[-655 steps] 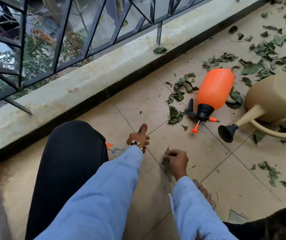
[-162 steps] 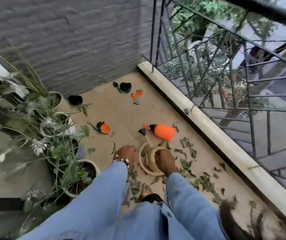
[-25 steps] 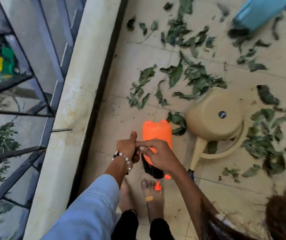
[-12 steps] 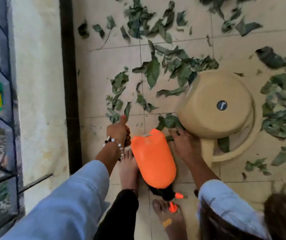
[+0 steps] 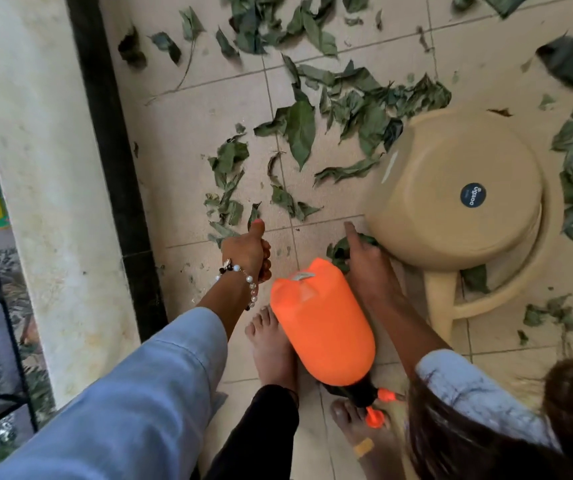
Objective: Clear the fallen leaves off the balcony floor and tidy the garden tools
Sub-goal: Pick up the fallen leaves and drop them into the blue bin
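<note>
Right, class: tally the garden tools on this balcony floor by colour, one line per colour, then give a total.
Orange: 1, the sprayer bottle
Beige: 1, the watering can
Total: 2

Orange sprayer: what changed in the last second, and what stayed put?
A second ago both hands met at the orange sprayer's black pump head. Now the right hand has let go and reaches down to the leaves beside the beige watering can; the sprayer hangs nozzle-down. The left hand stays curled, thumb up; what it grips is hidden. The can still lies tipped over.
</note>
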`<action>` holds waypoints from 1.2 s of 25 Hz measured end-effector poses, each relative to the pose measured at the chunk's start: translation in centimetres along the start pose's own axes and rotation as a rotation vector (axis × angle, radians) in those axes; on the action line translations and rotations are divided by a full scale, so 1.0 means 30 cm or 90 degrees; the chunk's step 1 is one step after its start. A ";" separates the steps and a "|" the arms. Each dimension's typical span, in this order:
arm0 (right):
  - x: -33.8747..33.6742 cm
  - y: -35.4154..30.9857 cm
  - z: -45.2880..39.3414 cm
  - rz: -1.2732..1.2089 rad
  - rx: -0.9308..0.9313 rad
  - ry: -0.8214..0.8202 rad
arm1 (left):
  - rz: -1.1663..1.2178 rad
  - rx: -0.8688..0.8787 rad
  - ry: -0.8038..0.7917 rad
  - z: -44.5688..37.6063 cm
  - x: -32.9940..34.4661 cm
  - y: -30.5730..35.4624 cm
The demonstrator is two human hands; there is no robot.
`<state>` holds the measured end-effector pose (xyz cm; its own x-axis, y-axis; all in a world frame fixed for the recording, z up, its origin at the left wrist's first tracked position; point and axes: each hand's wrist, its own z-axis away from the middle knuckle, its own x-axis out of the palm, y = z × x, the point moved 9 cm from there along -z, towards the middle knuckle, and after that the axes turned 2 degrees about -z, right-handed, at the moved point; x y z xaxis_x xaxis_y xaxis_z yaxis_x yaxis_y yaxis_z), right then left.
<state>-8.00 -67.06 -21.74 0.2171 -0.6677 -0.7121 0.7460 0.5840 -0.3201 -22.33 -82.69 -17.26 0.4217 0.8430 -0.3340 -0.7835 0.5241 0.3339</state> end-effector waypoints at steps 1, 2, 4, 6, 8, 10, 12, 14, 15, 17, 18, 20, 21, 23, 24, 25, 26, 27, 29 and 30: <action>0.005 0.005 -0.011 0.073 0.012 -0.041 | -0.001 0.002 -0.003 0.000 0.004 0.007; 0.010 0.006 -0.020 0.147 0.014 -0.077 | 0.000 0.003 -0.003 -0.001 0.003 0.012; 0.014 -0.007 -0.019 0.201 -0.016 -0.096 | -0.003 -0.001 -0.014 -0.005 0.009 0.010; -0.001 -0.026 -0.009 0.123 -0.021 -0.037 | -0.009 -0.006 -0.044 0.000 0.022 0.002; -0.076 -0.044 0.014 -0.078 -0.006 0.130 | -0.019 0.002 -0.067 0.011 0.029 -0.003; -0.213 -0.069 0.072 -0.253 -0.014 0.328 | -0.049 0.026 -0.079 0.036 0.036 -0.001; -0.299 -0.111 0.118 -0.414 0.002 0.373 | -0.061 0.046 -0.115 0.080 0.067 0.016; -0.333 -0.222 0.157 -0.483 -0.029 0.316 | 0.022 0.000 -0.210 0.139 0.123 0.025; -0.339 -0.294 0.179 -0.462 -0.071 0.267 | 0.080 -0.035 -0.252 0.172 0.151 0.032; -0.317 -0.419 0.222 -0.395 -0.192 0.147 | 0.116 -0.063 -0.227 0.185 0.159 0.037; -0.309 -0.443 0.242 -0.354 -0.255 0.118 | 0.106 -0.051 -0.166 0.175 0.134 0.036; -0.302 -0.383 0.256 -0.410 -0.252 0.077 | 0.102 -0.029 -0.047 0.153 0.070 0.025; -0.307 -0.294 0.252 -0.528 -0.161 0.100 | 0.136 -0.038 -0.036 0.143 0.056 0.012; -0.262 -0.096 0.257 -0.632 0.051 0.174 | 0.247 -0.055 -0.083 0.124 0.051 -0.013; -0.221 -0.039 0.261 -0.553 0.111 0.155 | 0.267 -0.043 -0.104 0.121 0.045 -0.017; -0.160 -0.013 0.264 -0.477 0.127 0.087 | 0.249 -0.022 -0.107 0.124 0.035 -0.020; -0.099 -0.008 0.270 -0.432 0.112 0.013 | 0.207 -0.005 -0.096 0.129 0.020 -0.025; -0.054 -0.016 0.278 -0.422 0.094 -0.037 | 0.148 0.008 -0.080 0.138 0.002 -0.034; -0.032 -0.020 0.297 -0.455 0.092 -0.043 | 0.052 0.010 -0.062 0.162 -0.026 -0.049; -0.027 -0.014 0.298 -0.475 0.103 -0.034 | 0.028 0.008 -0.060 0.168 -0.036 -0.055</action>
<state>-2.87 -70.88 -15.44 -0.3534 -0.8824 -0.3108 0.7889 -0.1026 -0.6058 -19.18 -83.85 -13.02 0.4283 0.8728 -0.2342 -0.7965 0.4870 0.3584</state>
